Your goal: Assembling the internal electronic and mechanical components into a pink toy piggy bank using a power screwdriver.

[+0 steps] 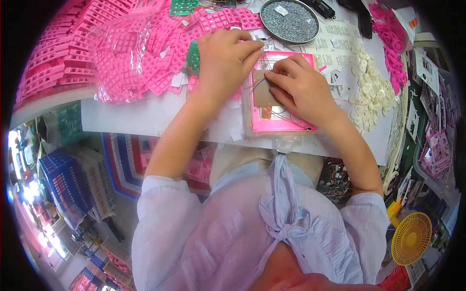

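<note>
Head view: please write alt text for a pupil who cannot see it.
The right hand is over a brown card inside a pink frame, the left hand near its far left corner. Pink parts are heaped left, a dish of silvery pieces stands beyond, white parts lie right.

Top (233, 213): pale blue going lilac at the chest, thin soft cloth, lots of creases
Left sleeve (162, 213): same pale cloth, loose and full, ends around the elbow
Right sleeve (365, 218): matching cut, fine gathers, edge also around the elbow
Bow (283, 229): self-colour, knotted at chest centre, floppy loops, long crumpled tail
Front panel (330, 237): pleated/ruffled on the wearer's right of the knot
Neckline (285, 242): open, narrows to a point by the knot
Lap garment (238, 159): beige, mostly covered, cut can't be told
Left hand (222, 56): bare, forearm too
Right hand (308, 89): bare, forearm too
</note>
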Action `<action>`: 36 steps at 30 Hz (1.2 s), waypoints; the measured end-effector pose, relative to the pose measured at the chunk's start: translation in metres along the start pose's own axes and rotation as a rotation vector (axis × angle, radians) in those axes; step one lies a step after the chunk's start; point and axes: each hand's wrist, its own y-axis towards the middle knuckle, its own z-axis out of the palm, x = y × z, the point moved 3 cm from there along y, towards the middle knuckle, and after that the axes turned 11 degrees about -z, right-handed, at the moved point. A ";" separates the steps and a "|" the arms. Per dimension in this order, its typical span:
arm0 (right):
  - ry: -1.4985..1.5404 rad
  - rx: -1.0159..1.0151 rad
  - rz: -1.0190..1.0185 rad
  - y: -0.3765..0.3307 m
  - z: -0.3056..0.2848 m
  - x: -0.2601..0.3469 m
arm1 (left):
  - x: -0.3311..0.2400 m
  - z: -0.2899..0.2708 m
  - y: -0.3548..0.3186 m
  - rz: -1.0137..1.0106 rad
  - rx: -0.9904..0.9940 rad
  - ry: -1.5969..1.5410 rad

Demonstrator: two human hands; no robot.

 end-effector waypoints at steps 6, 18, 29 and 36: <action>0.205 0.084 -0.175 -0.002 -0.017 -0.025 | -0.018 -0.008 -0.008 0.164 -0.040 -0.111; 0.110 0.089 -0.154 0.050 -0.010 -0.084 | -0.033 0.010 -0.031 -0.334 0.277 -0.419; -0.252 -0.008 0.097 0.002 -0.025 -0.033 | -0.027 0.008 -0.019 -0.089 0.143 -0.306; -0.457 0.392 -0.045 0.008 -0.021 -0.011 | -0.021 0.017 0.001 -0.096 0.163 -0.282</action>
